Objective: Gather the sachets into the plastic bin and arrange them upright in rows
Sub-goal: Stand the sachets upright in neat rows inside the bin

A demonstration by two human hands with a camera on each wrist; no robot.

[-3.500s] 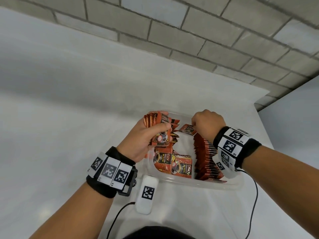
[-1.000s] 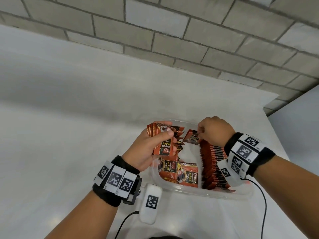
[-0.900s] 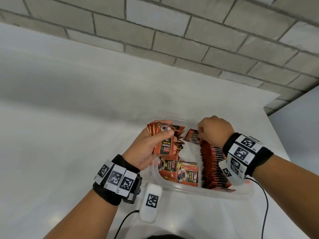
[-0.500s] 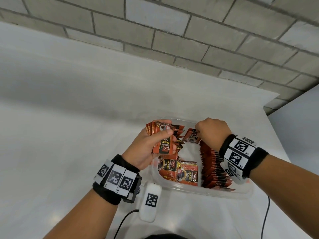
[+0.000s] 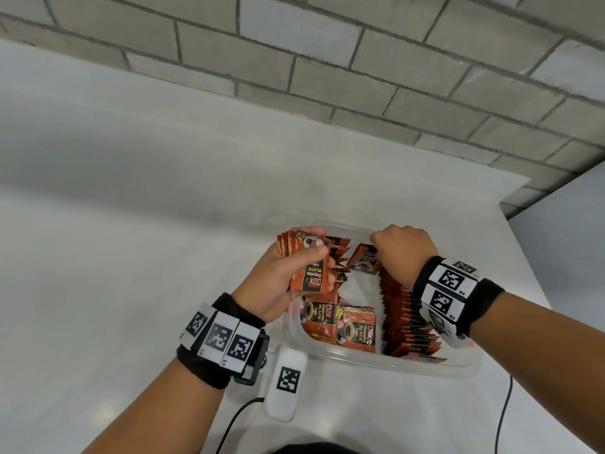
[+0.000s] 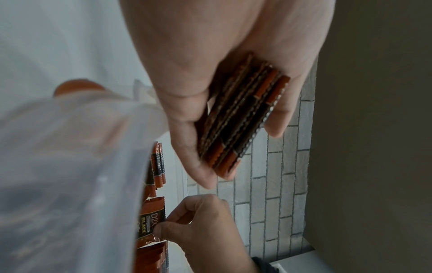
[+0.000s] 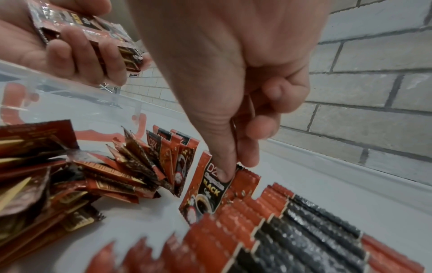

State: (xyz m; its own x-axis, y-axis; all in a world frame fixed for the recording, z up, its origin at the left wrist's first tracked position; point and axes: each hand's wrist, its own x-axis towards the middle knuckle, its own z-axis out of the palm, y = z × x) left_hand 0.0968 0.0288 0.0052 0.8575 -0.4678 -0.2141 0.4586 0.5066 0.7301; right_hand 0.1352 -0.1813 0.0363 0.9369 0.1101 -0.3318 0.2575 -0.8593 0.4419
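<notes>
A clear plastic bin (image 5: pixel 376 363) sits on the white table and holds red-and-black coffee sachets. My left hand (image 5: pixel 288 273) hovers over the bin's left rim and grips a stack of sachets (image 5: pixel 307 270) (image 6: pixel 240 118). My right hand (image 5: pixel 399 250) (image 7: pixel 233 110) pinches one sachet (image 5: pixel 363 262) (image 7: pixel 205 188) by its top edge at the far end of an upright row (image 5: pixel 402 316) (image 7: pixel 292 230) along the bin's right side. Loose sachets (image 5: pixel 340 322) (image 7: pixel 70 175) lie flat or fanned in the bin's left half.
A white tagged device (image 5: pixel 286 381) with a black cable (image 5: pixel 235 421) lies just before the bin. A second cable (image 5: pixel 504 411) runs at the right. A grey brick wall (image 5: pixel 327 60) stands behind the table, whose right edge (image 5: pixel 523 240) is near the bin.
My right hand has shifted slightly at the row's far end, still pinching the single sachet. My left hand keeps its stack in about the same place.
</notes>
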